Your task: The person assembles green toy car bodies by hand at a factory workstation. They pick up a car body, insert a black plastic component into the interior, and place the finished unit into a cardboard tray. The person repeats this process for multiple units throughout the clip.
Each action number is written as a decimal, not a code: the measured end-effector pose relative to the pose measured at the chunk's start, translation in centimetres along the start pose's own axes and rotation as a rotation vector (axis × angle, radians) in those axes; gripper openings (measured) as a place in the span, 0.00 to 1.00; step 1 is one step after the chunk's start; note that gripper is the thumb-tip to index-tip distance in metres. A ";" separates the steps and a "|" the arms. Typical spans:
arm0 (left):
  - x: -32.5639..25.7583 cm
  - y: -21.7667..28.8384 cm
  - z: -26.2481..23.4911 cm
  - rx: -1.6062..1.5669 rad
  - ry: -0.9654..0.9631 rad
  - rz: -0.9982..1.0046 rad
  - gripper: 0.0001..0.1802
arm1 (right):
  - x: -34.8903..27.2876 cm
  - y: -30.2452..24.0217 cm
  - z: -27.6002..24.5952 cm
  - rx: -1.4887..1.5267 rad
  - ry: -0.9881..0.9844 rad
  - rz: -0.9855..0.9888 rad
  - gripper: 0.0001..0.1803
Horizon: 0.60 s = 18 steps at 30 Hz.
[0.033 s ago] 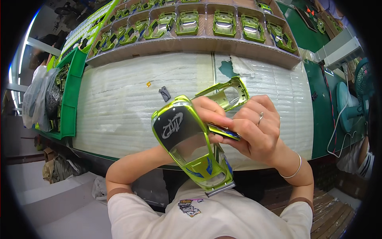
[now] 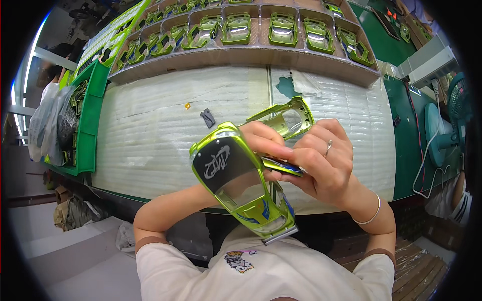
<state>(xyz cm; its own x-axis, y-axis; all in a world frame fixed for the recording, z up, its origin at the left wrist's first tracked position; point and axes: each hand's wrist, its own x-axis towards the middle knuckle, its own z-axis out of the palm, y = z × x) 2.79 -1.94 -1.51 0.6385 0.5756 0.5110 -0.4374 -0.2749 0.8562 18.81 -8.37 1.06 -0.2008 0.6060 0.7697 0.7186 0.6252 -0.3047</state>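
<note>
A shiny green toy car body shell (image 2: 251, 210), with a black panel bearing silver lettering and blue flame marks, tilts in front of my chest. My left hand (image 2: 262, 139) is closed on its side edge; part of that hand is hidden behind the shell. At the same side, my right hand (image 2: 325, 158) pinches a small green-and-blue car door (image 2: 282, 166) between thumb and fingers. My left fingertips touch this door too. Just beyond my hands, a second green car body shell (image 2: 300, 111) lies on the padded white table cover (image 2: 150, 135).
A divided cardboard tray (image 2: 241, 56) of green car shells spans the far side. At left stands a green crate (image 2: 89, 125) with plastic bags beside it. A small dark grey part (image 2: 207, 118) and an orange bit (image 2: 188, 106) lie on the cover. A teal fan (image 2: 439, 133) is at right.
The car body shell has turned very slightly in my left hand, its lower end shifting a little up and right. Both hands stay nearly in place.
</note>
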 end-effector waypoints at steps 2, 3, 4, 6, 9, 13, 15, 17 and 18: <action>0.1 -0.1 -0.1 -0.007 -0.015 -0.004 0.15 | 0.0 0.2 -0.1 0.004 -0.001 0.020 0.16; 0.1 -0.3 -0.2 -0.013 -0.022 0.006 0.15 | -0.1 0.2 -0.1 0.000 0.001 0.026 0.16; 0.1 -0.6 -0.2 -0.018 -0.029 0.016 0.15 | -0.2 0.3 -0.1 -0.004 0.002 0.033 0.16; 0.1 -0.7 -0.1 -0.036 -0.027 0.027 0.15 | -0.2 0.3 0.0 -0.002 0.008 0.030 0.16; 0.1 -0.2 0.4 -0.102 0.011 -0.021 0.13 | -0.3 0.2 -0.1 -0.002 0.008 0.013 0.15; 0.0 -0.7 0.1 -0.083 -0.025 -0.034 0.09 | -0.2 0.0 -0.6 0.007 -0.036 0.023 0.13; 0.1 -0.4 0.0 -0.092 -0.020 -0.085 0.08 | -0.2 -0.2 -0.7 0.051 -0.063 0.072 0.12; 0.2 0.1 -0.1 -0.045 0.003 -0.109 0.07 | -0.2 -0.2 -0.4 0.138 -0.079 0.147 0.11; 0.4 0.3 0.0 0.008 0.023 -0.109 0.07 | -0.2 -0.1 -0.2 0.160 -0.096 0.181 0.11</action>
<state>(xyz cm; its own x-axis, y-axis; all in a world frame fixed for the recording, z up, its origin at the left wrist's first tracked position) 2.86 -1.78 -1.06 0.6671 0.6200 0.4129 -0.3613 -0.2154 0.9072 18.95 -8.63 1.04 -0.1463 0.7539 0.6405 0.6359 0.5677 -0.5229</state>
